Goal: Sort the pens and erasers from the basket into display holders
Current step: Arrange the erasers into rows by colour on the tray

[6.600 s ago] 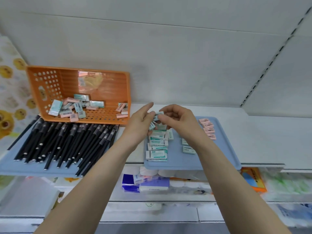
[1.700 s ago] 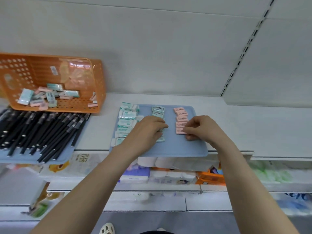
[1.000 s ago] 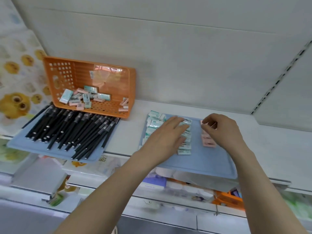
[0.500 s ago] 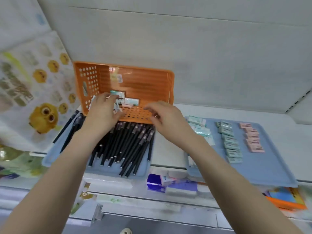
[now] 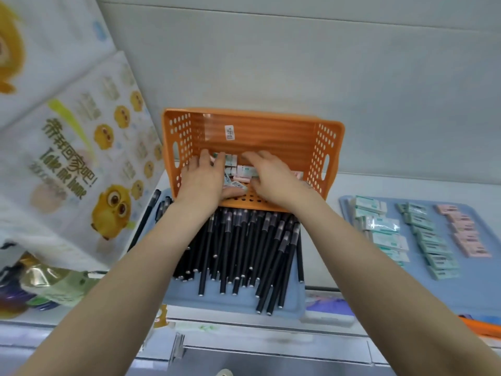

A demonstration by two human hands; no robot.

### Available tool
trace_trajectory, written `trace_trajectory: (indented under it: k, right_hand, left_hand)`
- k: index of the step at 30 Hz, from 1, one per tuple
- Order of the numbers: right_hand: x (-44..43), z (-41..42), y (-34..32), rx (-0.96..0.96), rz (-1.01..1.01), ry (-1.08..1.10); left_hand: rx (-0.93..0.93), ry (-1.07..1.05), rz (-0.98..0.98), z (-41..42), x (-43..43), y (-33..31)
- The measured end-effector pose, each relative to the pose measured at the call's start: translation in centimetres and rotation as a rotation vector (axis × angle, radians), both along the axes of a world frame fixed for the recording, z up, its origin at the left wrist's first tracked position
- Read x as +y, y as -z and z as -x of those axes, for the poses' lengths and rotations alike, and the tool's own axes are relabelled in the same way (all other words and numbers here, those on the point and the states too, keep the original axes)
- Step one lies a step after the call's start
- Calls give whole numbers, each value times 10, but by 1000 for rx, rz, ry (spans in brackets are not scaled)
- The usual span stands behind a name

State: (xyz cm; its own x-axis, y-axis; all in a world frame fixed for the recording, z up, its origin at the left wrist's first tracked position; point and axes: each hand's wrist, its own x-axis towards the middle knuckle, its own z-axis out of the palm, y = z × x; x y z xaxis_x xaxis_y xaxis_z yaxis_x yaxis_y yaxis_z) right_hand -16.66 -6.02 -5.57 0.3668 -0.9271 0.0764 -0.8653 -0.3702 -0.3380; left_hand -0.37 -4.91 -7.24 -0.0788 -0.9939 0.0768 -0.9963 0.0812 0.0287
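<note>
Both hands have gone deeper into the basket (image 5: pixel 257 131) than half a second ago, when they were only reaching its front edge. The left hand (image 5: pixel 202 183) and right hand (image 5: pixel 273 180) now lie over the loose erasers (image 5: pixel 245 170) on its floor. The left fingers are nearly straight and spread on the pile, gripping nothing that shows. The right fingers bend over the erasers with the thumb underneath; I cannot tell whether they pinch one, as the hand hides it.

The pens (image 5: pixel 244 240) lie in a heap on the left tray (image 5: pixel 233 301), just in front of the basket. On the right tray (image 5: pixel 477 291) sorted erasers stand in teal rows (image 5: pixel 431 245) and a pink row (image 5: pixel 465 237).

The step in hand looks like gathering another batch of erasers. The pens seem done, so roughly the last part of the sorting remains. The next move calls for closing on a few pieces of one kind, lifting them clear of the basket wall, and carrying them right to the matching row.
</note>
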Motion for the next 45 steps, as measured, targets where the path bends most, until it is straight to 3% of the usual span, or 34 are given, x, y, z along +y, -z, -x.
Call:
trace_trajectory:
  k: [4, 11, 19, 24, 33, 37, 41, 45]
  right_hand:
    - [-10, -13, 3, 64, -73, 17]
    - [-14, -6, 5, 235, -90, 72]
    - [-12, 4, 4, 177, -88, 160]
    - [-6, 6, 5, -3, -97, 241]
    - [9, 14, 3, -300, -47, 324]
    - [11, 21, 2, -451, -118, 356]
    - [19, 24, -1, -529, -120, 343]
    - [29, 24, -6, -634, -123, 344]
  left_hand:
    - [-73, 27, -84, -6, -3, -6]
    - [-178, 47, 51, 5, -10, -7]
    - [58, 48, 23, 0, -18, 1]
    - [46, 159, -14, 5, -21, -3]
    - [-159, 270, 137, 19, -28, 0]
    - [-151, 296, 246, 18, -30, 3]
    - [-105, 451, 163, 18, -32, 6]
    - [-13, 462, 166, 17, -36, 1]
